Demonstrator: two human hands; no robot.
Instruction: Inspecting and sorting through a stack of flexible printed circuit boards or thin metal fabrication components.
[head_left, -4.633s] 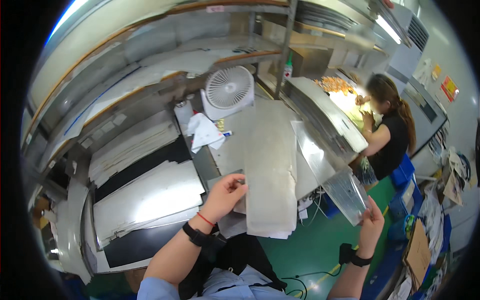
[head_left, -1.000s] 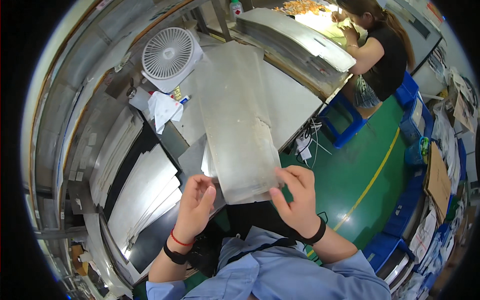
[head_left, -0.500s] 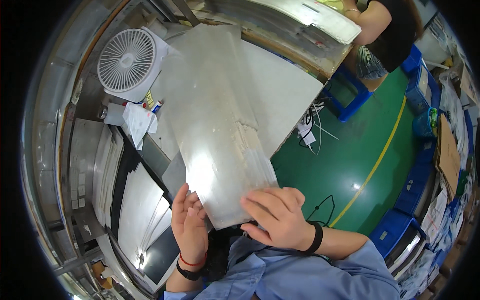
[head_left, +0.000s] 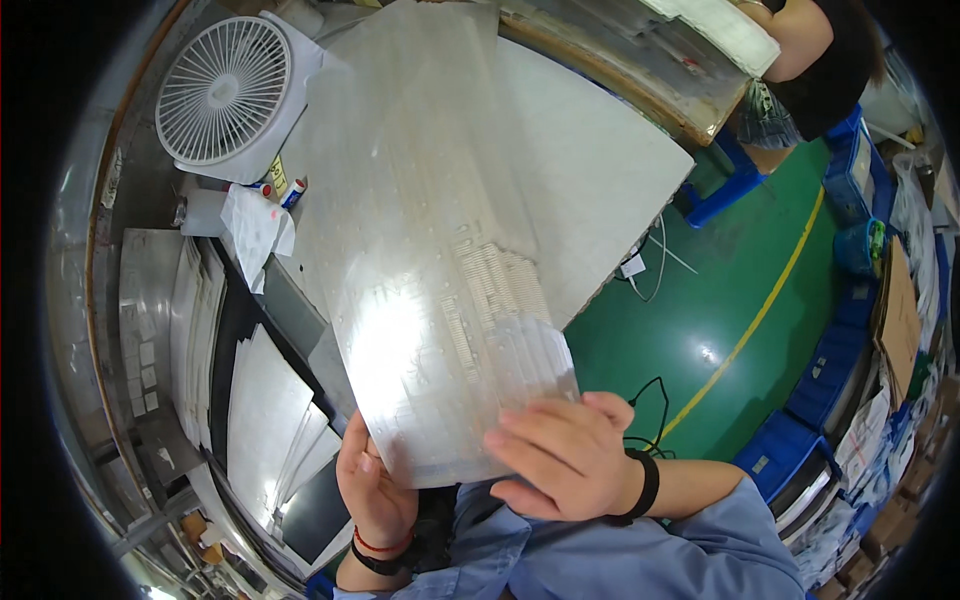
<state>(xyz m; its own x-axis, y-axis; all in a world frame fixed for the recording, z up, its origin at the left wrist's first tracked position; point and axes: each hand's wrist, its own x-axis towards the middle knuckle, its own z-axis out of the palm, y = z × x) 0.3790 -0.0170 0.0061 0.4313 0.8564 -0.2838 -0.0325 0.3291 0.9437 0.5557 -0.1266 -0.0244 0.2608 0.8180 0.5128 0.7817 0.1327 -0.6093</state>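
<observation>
Several long translucent sheets (head_left: 400, 230), layered, held at the near end by two bare hands, far end over a white tabletop (head_left: 600, 150).
Left hand (head_left: 378, 500): half-curled at the near left corner; whether it pinches, cannot tell. Right hand (head_left: 575, 460): unclenched, fingers laid flat across the near right corner, thumb off the edge. Tabletop presumably bears the length while the hands steady the overhanging end. White fan (head_left: 228, 90) and crumpled cloth (head_left: 257, 228) stand to the left, probably kept out of the sheets' way. Against one second ago: right hand then at the side edge, now over the top; ridged patterning shows more plainly.
</observation>
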